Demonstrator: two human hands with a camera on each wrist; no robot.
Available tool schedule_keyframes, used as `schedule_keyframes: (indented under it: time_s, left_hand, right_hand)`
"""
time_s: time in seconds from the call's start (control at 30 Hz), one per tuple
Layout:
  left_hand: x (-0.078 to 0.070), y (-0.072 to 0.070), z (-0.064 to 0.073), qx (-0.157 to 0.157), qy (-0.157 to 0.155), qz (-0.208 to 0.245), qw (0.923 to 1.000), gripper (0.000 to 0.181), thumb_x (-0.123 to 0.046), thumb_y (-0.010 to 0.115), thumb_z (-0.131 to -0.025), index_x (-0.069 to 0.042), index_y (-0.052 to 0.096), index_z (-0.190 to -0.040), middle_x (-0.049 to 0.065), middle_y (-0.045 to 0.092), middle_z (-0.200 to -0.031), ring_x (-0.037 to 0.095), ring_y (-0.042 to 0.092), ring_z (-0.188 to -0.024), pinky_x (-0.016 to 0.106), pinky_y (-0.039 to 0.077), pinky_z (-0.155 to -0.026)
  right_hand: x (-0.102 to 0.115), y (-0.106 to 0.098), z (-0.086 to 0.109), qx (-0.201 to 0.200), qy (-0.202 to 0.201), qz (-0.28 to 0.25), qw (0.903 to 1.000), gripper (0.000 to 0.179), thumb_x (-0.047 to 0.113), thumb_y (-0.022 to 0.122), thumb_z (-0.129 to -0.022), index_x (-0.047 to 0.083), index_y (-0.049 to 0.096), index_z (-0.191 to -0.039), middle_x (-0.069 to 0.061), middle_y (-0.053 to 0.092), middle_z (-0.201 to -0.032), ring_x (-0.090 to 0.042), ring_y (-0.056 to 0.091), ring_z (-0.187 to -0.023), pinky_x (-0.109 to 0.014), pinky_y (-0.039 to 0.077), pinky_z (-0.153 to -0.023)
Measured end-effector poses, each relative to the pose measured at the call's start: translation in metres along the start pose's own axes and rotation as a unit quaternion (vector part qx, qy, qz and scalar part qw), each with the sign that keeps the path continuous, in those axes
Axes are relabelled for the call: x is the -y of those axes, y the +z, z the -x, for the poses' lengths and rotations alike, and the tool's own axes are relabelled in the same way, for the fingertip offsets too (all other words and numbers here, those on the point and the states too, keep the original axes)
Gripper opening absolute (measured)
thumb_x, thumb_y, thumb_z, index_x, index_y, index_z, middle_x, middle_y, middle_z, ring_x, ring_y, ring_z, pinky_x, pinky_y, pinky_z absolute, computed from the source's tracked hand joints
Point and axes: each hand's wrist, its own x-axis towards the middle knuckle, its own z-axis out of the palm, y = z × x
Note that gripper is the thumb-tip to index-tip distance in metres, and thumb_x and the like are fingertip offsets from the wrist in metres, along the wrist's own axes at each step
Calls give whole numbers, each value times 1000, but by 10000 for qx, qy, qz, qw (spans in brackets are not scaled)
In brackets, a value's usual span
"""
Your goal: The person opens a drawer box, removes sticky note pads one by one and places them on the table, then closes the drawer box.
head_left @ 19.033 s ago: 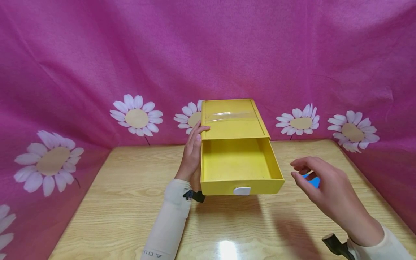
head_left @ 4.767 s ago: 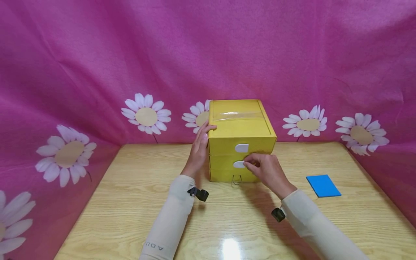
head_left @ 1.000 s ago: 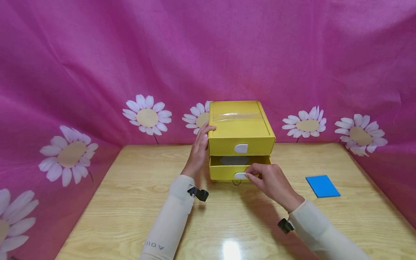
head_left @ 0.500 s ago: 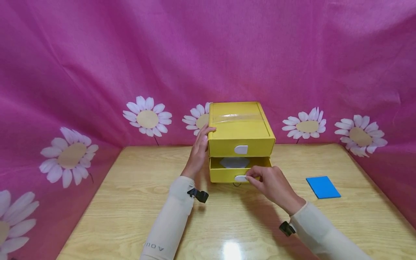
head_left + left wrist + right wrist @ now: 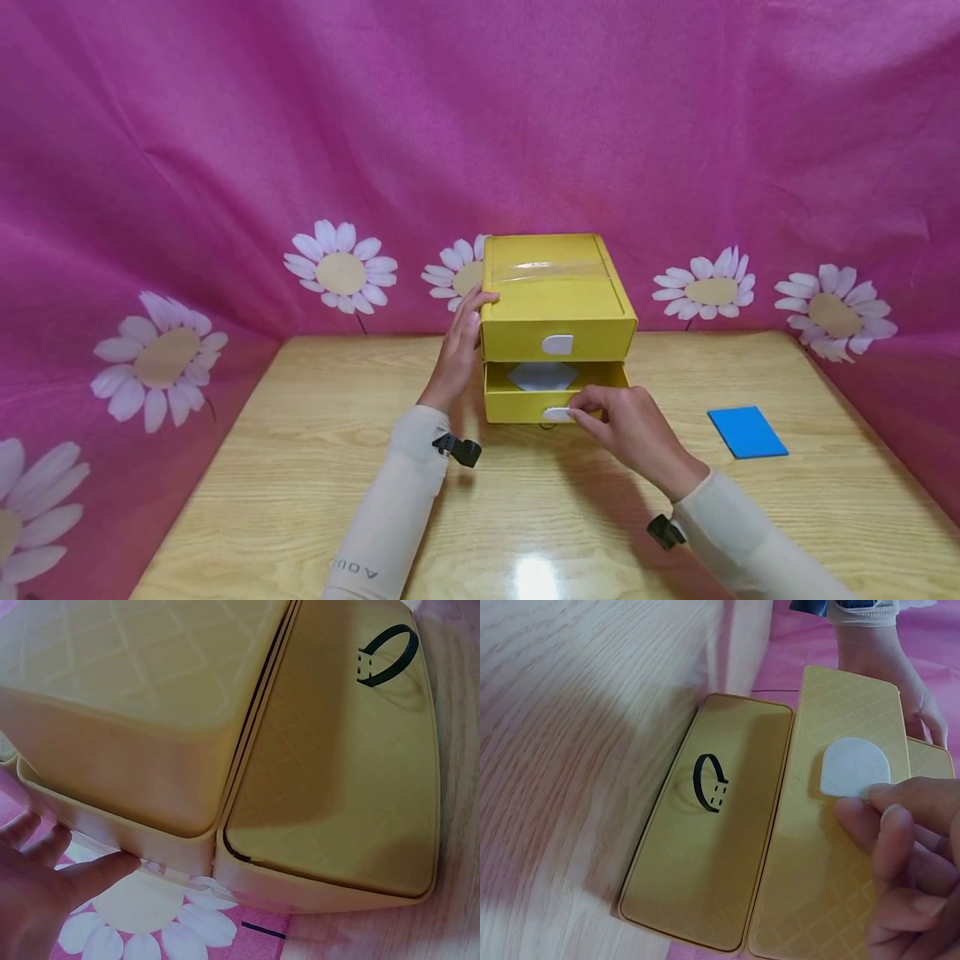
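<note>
Drawn farther out than a second ago, the yellow middle drawer (image 5: 517, 408) now juts from the front of the boxy yellow plastic drawer cabinet (image 5: 555, 300), and the right hand (image 5: 636, 433) has come slightly toward the wearer with it. That hand pinches the right end of the flat white D-shaped tab (image 5: 557, 414) on the middle drawer's face, between thumb and index finger, with its other fingers bent inward. Against the cabinet's left side, the left hand (image 5: 453, 358) lies with its fingers extended and their tips at the upper edge, wrapped around nothing, in the same spot as before.

Upright near the back of the pale wood-grain worktop (image 5: 322, 500), the cabinet stands in front of a magenta curtain (image 5: 600, 108) printed with white daisies. Its yellow top drawer (image 5: 510, 342) is pushed in and bears a matching white tab. Below the middle one, the yellow bottom drawer (image 5: 712, 892) is also pushed in, with a thin black loop (image 5: 698, 786) standing out from its face. Raised diamond lines cross the drawer fronts. Clear glossy tape (image 5: 551, 268) runs across the cabinet's top. Inside the middle drawer shows a pale angular patch (image 5: 543, 377); whether it is an object or light cannot be told. Well to the right of the cabinet, a flat blue square (image 5: 747, 432) lies on the worktop.
</note>
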Motion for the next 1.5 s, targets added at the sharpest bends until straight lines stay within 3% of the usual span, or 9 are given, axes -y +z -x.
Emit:
schedule_keyframes:
  time_s: [0.27, 0.33, 0.8, 1.03, 1.5]
  left_hand:
    - [-18, 1, 4, 29, 14, -44, 10000, 42, -28, 26, -105, -13, 41, -141, 5, 15, -160, 26, 22, -143, 57, 33, -105]
    - [-28, 1, 6, 88, -56, -21, 9999, 41, -23, 26, -105, -9, 40, -141, 9, 14, -160, 28, 21, -143, 58, 31, -105]
    - [-29, 2, 7, 56, -18, -38, 10000, 42, -22, 26, -105, -7, 40, -141, 10, 15, -160, 28, 22, -143, 56, 32, -106]
    - [-29, 2, 7, 48, 27, -15, 10000, 42, -22, 25, -105, -5, 41, -141, 13, 15, -160, 28, 19, -144, 56, 32, -106]
    - [-29, 2, 7, 17, 36, 28, 10000, 42, -22, 26, -105, -7, 42, -140, 11, 15, -160, 28, 20, -143, 58, 32, -105]
  right_hand:
    - [1, -1, 2, 21, 19, -3, 10000, 7, 14, 75, -83, 16, 73, -89, 7, 69, -79, -6, 56, -61, -20, 50, -56]
    - [1, -1, 2, 3, -21, -15, 10000, 6, 14, 76, -83, 16, 73, -88, 7, 69, -78, -6, 56, -60, -21, 49, -54]
    - [2, 0, 7, -26, -95, 30, 9999, 7, 14, 77, -81, 17, 72, -86, 11, 67, -74, -5, 52, -57, -21, 47, -52]
    - [2, 0, 10, -105, -227, 144, 9996, 6, 15, 77, -81, 17, 73, -84, 12, 66, -71, -4, 45, -52, -22, 38, -46]
    - [4, 0, 13, -115, -239, 126, 9996, 7, 14, 78, -81, 18, 73, -85, 14, 64, -69, -2, 44, -52, -22, 38, -46]
